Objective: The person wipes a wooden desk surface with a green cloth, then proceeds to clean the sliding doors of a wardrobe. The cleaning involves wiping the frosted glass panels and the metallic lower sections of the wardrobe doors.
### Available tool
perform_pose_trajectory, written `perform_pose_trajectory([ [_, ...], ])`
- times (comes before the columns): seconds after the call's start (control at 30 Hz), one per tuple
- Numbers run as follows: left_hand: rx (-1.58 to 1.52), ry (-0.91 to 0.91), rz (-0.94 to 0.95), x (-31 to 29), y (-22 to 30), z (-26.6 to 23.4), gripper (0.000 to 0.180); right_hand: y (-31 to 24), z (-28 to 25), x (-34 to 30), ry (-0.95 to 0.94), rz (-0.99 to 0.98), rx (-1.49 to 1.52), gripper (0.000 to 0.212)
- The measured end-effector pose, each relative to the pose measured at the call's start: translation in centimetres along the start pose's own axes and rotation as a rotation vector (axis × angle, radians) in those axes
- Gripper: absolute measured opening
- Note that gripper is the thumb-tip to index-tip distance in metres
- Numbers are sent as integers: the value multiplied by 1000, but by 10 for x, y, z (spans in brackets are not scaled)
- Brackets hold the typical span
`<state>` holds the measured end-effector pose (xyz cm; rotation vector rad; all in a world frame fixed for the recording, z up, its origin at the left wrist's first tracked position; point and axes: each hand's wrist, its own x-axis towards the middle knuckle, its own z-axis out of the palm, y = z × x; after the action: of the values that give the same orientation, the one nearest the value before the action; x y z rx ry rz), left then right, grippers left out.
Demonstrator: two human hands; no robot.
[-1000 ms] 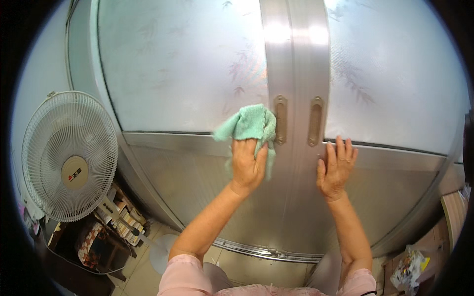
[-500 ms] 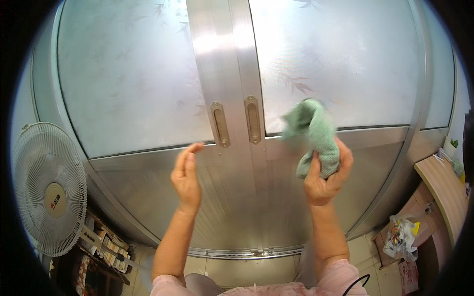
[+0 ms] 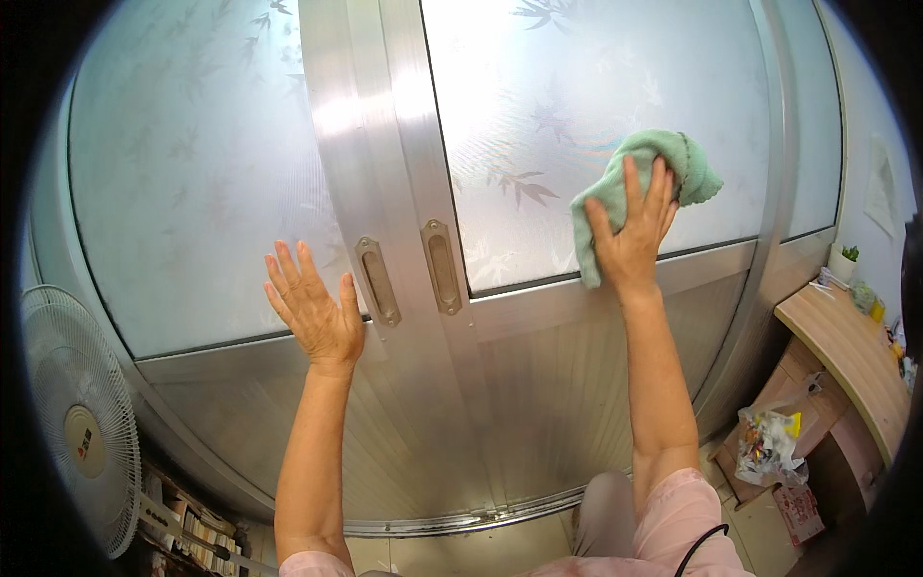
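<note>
A green cloth [image 3: 620,192] lies spread against the frosted glass pane [image 3: 567,77] of the right sliding door. My right hand [image 3: 635,226] presses on it with the fingers laid over the fabric, so the cloth sits between palm and glass. My left hand [image 3: 315,310] is open and holds nothing, fingers spread and pointing up. It is in front of the lower edge of the left frosted pane [image 3: 202,192]; whether it touches the door I cannot tell. Between my hands are two recessed metal handles, the left handle [image 3: 378,281] and the right handle [image 3: 441,267].
A white standing fan [image 3: 82,423] is at the left, above a shelf of books [image 3: 207,534]. On the right stands a wooden desk [image 3: 836,317] with a small potted plant [image 3: 845,258]. A plastic bag [image 3: 769,447] hangs from the desk, and a metal floor track [image 3: 481,519] runs below the doors.
My right hand has moved up and right and now presses the cloth on the glass; before, it held it bunched. My left hand has spread its fingers. The view has shifted right.
</note>
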<state>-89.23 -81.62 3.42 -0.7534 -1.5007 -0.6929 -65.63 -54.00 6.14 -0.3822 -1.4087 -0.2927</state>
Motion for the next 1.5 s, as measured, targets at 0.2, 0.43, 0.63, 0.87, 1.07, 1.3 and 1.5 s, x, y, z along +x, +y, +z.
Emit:
perform_pose_trajectory([
  [0.2,42,9,29,-4,-9,4,64,-95,7,-51,-283,-521,298,61],
  [0.43,48,17,20,0,-3,-1,65,75,-7,55,90,-175,-32,61],
  [0.63,44,37,14,1,7,8,64,150,-5,83,262,266,-41,57],
  [0.87,60,49,63,-1,-1,6,63,-11,-10,-8,-356,-956,399,44],
  [1.07,80,62,63,3,-3,5,62,155,-30,84,244,-172,-125,49],
  [1.3,120,59,97,-3,-15,7,62,99,-23,-3,72,-59,44,55],
  [1.5,103,73,87,0,-11,7,62,118,-53,26,-105,-495,145,44],
])
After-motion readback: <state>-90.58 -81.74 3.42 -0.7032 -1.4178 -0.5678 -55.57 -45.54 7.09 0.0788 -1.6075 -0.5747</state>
